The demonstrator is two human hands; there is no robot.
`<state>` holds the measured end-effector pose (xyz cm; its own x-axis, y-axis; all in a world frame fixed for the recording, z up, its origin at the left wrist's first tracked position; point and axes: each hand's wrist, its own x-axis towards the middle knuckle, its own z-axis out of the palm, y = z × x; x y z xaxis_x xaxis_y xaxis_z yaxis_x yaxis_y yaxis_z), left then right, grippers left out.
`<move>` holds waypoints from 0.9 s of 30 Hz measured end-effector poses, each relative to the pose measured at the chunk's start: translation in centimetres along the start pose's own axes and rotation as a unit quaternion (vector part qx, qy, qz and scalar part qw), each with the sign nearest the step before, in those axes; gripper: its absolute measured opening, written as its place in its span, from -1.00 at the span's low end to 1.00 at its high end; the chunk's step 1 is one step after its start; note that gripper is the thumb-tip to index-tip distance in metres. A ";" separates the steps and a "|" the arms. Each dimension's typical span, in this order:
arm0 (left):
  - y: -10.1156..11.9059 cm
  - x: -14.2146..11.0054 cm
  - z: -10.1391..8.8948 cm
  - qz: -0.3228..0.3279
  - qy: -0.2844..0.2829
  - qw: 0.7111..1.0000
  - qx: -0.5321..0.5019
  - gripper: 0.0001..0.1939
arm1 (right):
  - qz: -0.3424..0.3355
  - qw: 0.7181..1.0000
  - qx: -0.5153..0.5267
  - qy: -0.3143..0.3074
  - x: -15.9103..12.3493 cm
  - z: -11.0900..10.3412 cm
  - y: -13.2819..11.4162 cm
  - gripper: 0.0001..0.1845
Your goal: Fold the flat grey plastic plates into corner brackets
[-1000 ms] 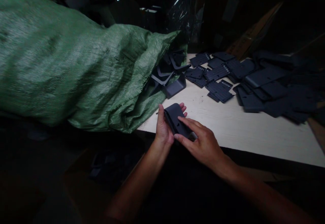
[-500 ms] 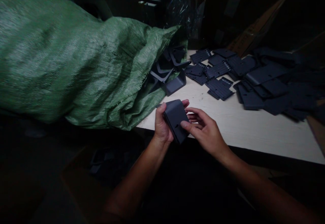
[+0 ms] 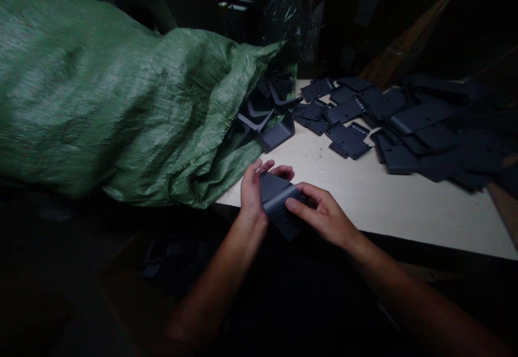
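Between my hands is a dark grey plastic angle piece [image 3: 278, 206], folded along its length, with a small slot in one face. My left hand [image 3: 254, 192] cups it from the left, fingers curled up behind it. My right hand [image 3: 321, 217] presses its fingers on the right side of the piece. Part of the piece is hidden by my fingers. Both hands hover just over the front edge of a pale wooden table [image 3: 364, 195].
A large green woven sack [image 3: 121, 114] lies to the left, its mouth spilling similar dark angle pieces [image 3: 275, 133] onto the table. Several flat, ribbed dark plates [image 3: 348, 141] and a heap of others cover the table's right side. Dim cardboard and plastic sheeting stand behind.
The angle piece has turned from upright to a more sideways position between my hands. My right fingers have closed onto it, and the left fingers have curled round it.
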<state>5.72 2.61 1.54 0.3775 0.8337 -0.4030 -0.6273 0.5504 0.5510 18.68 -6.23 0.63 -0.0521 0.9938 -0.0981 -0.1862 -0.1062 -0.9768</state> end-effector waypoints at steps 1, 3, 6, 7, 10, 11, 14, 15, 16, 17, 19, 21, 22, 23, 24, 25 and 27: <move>0.2 0.1 0.1 0.006 0.017 1.000 0.018 -0.77 | 0.000 1.000 -0.008 -0.006 -0.2 0.1 0.1 -0.63; 0.3 -0.1 0.5 0.015 0.016 0.998 0.056 -0.79 | -0.025 0.999 -0.024 0.004 -0.6 0.4 0.3 -0.64; -0.1 -1.0 1.2 0.050 0.017 0.994 0.099 -0.79 | -0.072 0.996 -0.035 0.044 -1.3 0.9 0.3 -0.68; -0.2 -1.3 1.4 0.064 0.018 0.991 0.114 -0.79 | -0.082 0.994 -0.038 0.057 -1.5 1.1 0.2 -0.69; -0.3 -1.9 1.8 0.095 0.010 0.985 0.141 -0.78 | -0.109 0.989 -0.050 0.087 -1.8 1.4 -0.3 -0.74; -0.3 -1.9 2.0 0.102 0.008 0.984 0.143 -0.78 | -0.115 0.988 -0.054 0.089 -1.8 1.4 -0.5 -0.75; 0.0 -2.0 2.5 0.123 -0.001 0.980 0.155 -0.76 | -0.121 0.987 -0.077 0.071 -1.8 1.0 -1.0 -0.77; 0.0 -2.1 2.6 0.129 -0.008 0.979 0.161 -0.76 | -0.120 0.987 -0.085 0.064 -1.8 0.8 -1.1 -0.77; 0.1 -2.2 2.7 0.133 -0.016 0.977 0.166 -0.75 | -0.118 0.987 -0.091 0.057 -1.8 0.6 -1.2 -0.75; 0.1 -2.3 2.8 0.133 -0.022 0.976 0.170 -0.74 | -0.116 0.987 -0.094 0.052 -1.9 0.3 -1.3 -0.74; 0.1 -2.5 3.0 0.123 -0.026 0.978 0.168 -0.73 | -0.114 0.988 -0.096 0.045 -2.1 -0.1 -1.2 -0.74; 0.1 -2.6 3.1 0.109 -0.016 0.982 0.155 -0.71 | -0.114 0.988 -0.100 0.038 -2.2 -0.7 -0.9 -0.75; 0.1 -2.6 3.1 0.103 -0.007 0.984 0.146 -0.71 | -0.114 0.987 -0.103 0.038 -2.3 -1.0 -0.6 -0.75; 0.1 -2.6 3.1 0.095 0.002 0.986 0.135 -0.70 | -0.113 0.987 -0.107 0.042 -2.4 -1.2 -0.2 -0.74; 0.1 -2.5 3.0 0.087 0.011 0.988 0.125 -0.70 | -0.112 0.986 -0.114 0.048 -2.5 -1.5 0.3 -0.74; 0.1 -2.3 2.9 0.077 0.018 0.990 0.117 -0.70 | -0.112 0.985 -0.121 0.057 -2.6 -1.7 0.8 -0.72; -0.2 -1.8 2.3 0.055 0.027 0.992 0.112 -0.69 | -0.117 0.980 -0.133 0.092 -2.8 -2.1 1.9 -0.69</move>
<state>6.72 1.10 3.89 0.2741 0.8888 -0.3674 -0.4928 0.4579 0.7399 20.51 -9.14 -1.32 0.1435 0.9815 0.1265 0.0915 0.1141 -0.9893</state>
